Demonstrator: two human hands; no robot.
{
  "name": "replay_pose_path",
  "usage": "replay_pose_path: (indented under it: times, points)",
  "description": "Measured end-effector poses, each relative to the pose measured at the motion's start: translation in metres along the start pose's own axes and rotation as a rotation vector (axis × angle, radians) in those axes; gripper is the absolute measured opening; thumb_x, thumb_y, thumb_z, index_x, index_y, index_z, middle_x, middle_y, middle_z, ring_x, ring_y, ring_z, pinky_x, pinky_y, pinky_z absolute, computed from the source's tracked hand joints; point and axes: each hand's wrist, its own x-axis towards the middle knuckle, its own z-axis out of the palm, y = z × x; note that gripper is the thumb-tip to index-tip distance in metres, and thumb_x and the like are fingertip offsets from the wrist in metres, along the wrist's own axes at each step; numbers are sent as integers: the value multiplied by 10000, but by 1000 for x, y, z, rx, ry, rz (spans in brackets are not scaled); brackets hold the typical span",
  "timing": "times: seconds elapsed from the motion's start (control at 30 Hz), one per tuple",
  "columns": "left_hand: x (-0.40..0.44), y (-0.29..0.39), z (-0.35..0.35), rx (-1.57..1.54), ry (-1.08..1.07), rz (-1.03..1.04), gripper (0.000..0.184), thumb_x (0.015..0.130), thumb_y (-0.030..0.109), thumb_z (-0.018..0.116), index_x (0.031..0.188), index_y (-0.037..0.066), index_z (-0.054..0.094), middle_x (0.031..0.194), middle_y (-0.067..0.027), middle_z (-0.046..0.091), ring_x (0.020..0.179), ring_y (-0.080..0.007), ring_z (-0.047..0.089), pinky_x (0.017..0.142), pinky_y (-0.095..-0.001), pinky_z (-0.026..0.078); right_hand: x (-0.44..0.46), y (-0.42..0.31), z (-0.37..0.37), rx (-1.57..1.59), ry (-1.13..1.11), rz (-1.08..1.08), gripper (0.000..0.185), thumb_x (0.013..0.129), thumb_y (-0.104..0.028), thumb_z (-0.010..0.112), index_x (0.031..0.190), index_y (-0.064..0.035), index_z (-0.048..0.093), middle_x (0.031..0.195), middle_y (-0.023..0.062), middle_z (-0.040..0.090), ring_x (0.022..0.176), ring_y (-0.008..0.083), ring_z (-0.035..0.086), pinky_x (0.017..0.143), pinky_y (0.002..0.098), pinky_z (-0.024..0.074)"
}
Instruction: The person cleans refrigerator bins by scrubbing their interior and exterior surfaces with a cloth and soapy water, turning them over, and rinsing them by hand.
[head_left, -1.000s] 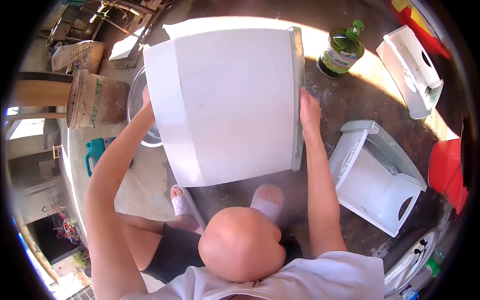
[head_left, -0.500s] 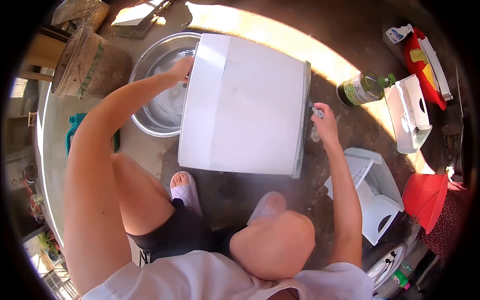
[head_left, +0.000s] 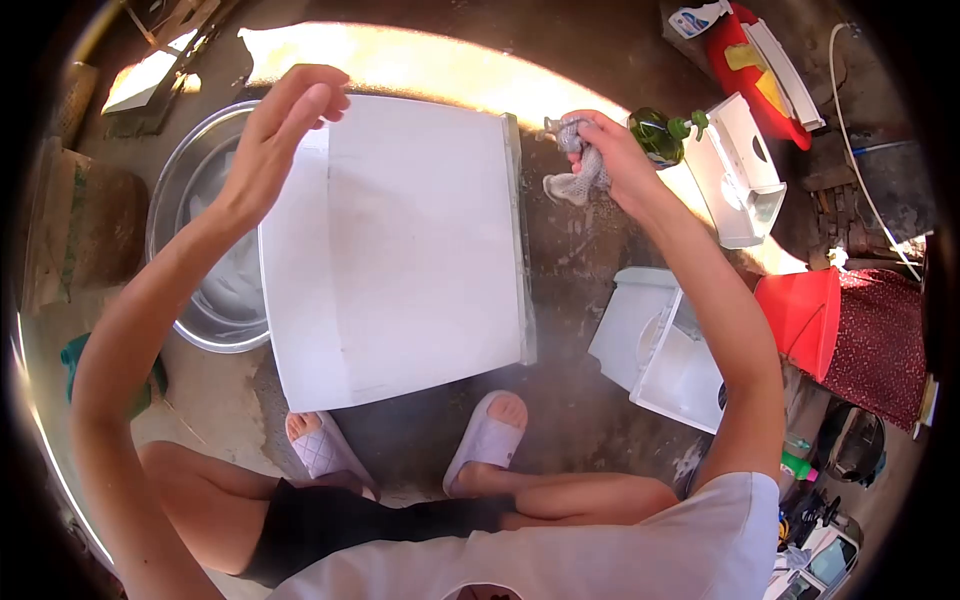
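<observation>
The white panel (head_left: pixel 425 250) lies partly below left grip (head_left: pixel 275 140) (loosely uncurled); right grip (head_left: pixel 615 155) clutches grey cloth (head_left: pixel 588 178).

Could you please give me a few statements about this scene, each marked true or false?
1. No object shows in the left hand. True.
2. The right hand is empty. False: the right hand holds a grey cloth.
3. The white panel hides part of the metal basin from view. True.
4. The green pump bottle is nearer the left hand. False: the green pump bottle is nearer the right hand.
5. Both feet are in sandals. True.
</observation>
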Motion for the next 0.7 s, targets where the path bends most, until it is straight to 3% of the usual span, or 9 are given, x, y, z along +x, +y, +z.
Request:
replay_pose_path:
  times: [0.03,0.1,0.17,0.2,0.27,0.3,0.4,0.53,0.7]
  points:
    - [10,25,33,-178,-164,-120,625,912,591,360,1272,91,464,1137,-91,573,1054,-197,556,906,-345,436,-3,3,4,177,5,-61,246,937,-152,427,1122,-22,525,921,94,594,727,154,577,685,293,511]
    - [28,52,112,-644,-214,-503,922,789,770,361,1417,101,273,1380,-215,388,1169,-329,512,940,-448,446,-10,-8,13,345,-22,-175,287,943,-210,449,1144,-21,532,919,90,612,759,167,584,713,307,497]
    - [58,61,165,-1027,-364,-506,650,896,601,406,1294,87,424,1208,-192,500,1032,-282,586,849,-382,536,-26,-16,18,331,-78,-246,312,944,-260,465,1116,-25,576,907,86,631,792,182,591,736,319,479]
    - [67,72,179,-1087,-357,-492,394,955,380,448,1205,78,489,1085,-137,554,958,-227,612,835,-343,550,-24,-13,1,57,35,-433,314,943,-275,462,1076,-28,603,903,88,634,803,189,594,747,320,470]
    - [85,68,212,-964,-265,-599,283,946,234,470,1180,78,510,1070,-119,586,933,-192,624,818,-324,559,-25,-6,-55,-517,320,-763,341,942,-306,457,997,-34,655,896,92,641,827,204,601,768,323,452]
    - [94,69,226,-917,-304,-606,286,940,206,468,1193,76,495,1072,-121,593,928,-190,625,806,-324,559,-24,-9,-84,-430,475,-692,392,942,-331,438,860,-36,683,887,102,637,823,218,603,754,318,446]
    - [123,83,270,-689,-401,-624,321,931,181,448,1228,60,427,1047,-130,625,941,-203,619,787,-328,539,19,-8,-190,-841,806,-809,364,922,-332,429,943,-50,659,837,124,634,803,272,608,739,371,460]
    - [169,91,330,-1036,-424,-721,289,959,203,373,1189,42,441,1096,-150,593,1018,-237,568,856,-376,507,71,7,-211,-629,412,-363,479,890,-495,416,968,-94,668,948,130,640,939,294,598,833,400,437]
    - [190,95,371,-1166,-277,-599,251,968,181,337,1104,22,476,1127,-138,536,1042,-266,545,911,-433,483,79,12,-208,-665,397,-250,528,922,-460,355,956,-28,656,994,118,608,932,233,553,842,363,417]
